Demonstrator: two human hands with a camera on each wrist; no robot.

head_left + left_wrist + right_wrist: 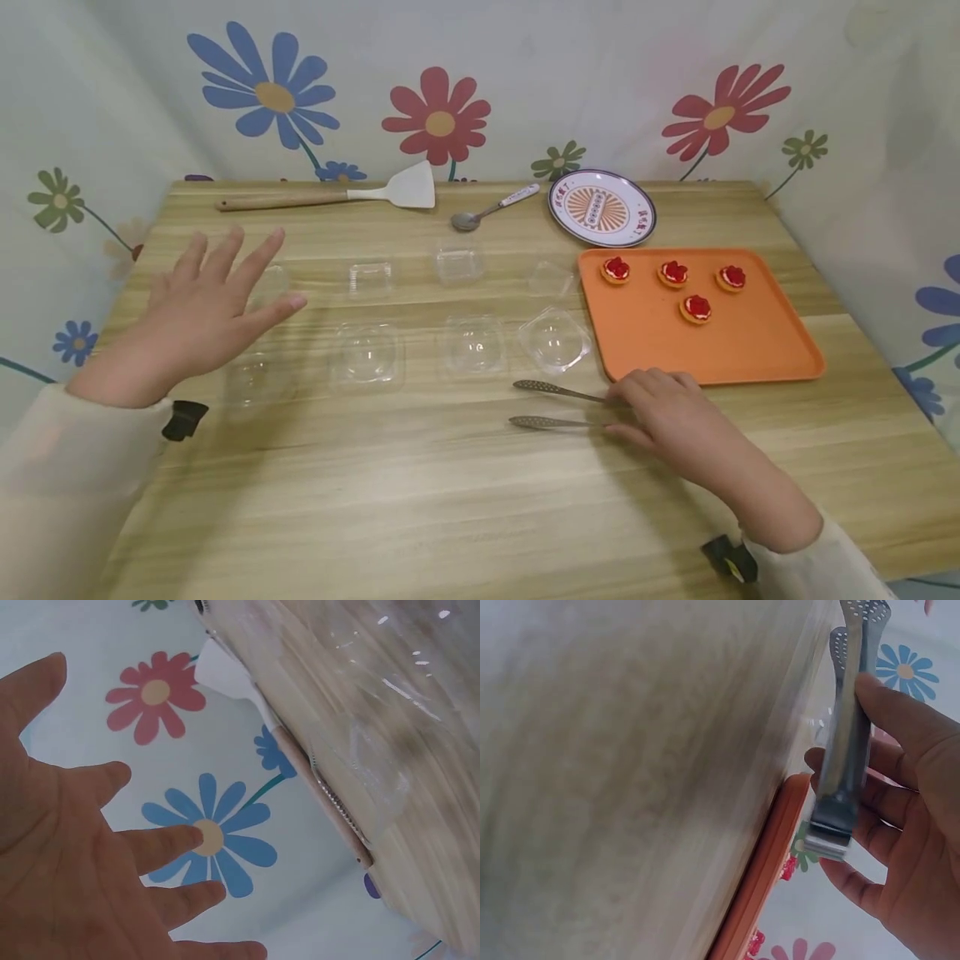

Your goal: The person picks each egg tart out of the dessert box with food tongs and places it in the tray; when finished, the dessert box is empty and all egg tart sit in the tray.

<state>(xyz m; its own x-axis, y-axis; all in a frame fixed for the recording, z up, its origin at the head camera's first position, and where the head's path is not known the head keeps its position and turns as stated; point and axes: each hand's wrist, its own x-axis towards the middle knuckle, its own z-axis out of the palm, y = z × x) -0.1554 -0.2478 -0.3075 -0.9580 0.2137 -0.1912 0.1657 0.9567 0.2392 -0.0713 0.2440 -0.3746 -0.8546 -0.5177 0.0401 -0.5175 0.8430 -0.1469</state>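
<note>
My right hand [671, 425] pinches metal tongs [555, 390] between thumb and fingers near the orange tray's front edge. The perforated tips of the tongs point left and stand apart with nothing between them. In the right wrist view the tongs [847, 750] show their folded end close to the palm. My left hand [202, 308] hovers with fingers spread over the leftmost clear plastic box [258, 379], partly covering it. In the left wrist view that hand [82, 855] holds nothing. Several strawberry tarts [697, 309] sit on the orange tray [750, 350].
More open clear plastic boxes [367, 354] stand in a row across the wooden table [420, 500]. Along the back lie a white spatula [411, 187] with a wooden handle, a spoon [467, 221] and a patterned plate [570, 192]. A flowered curtain [525, 50] hangs behind.
</note>
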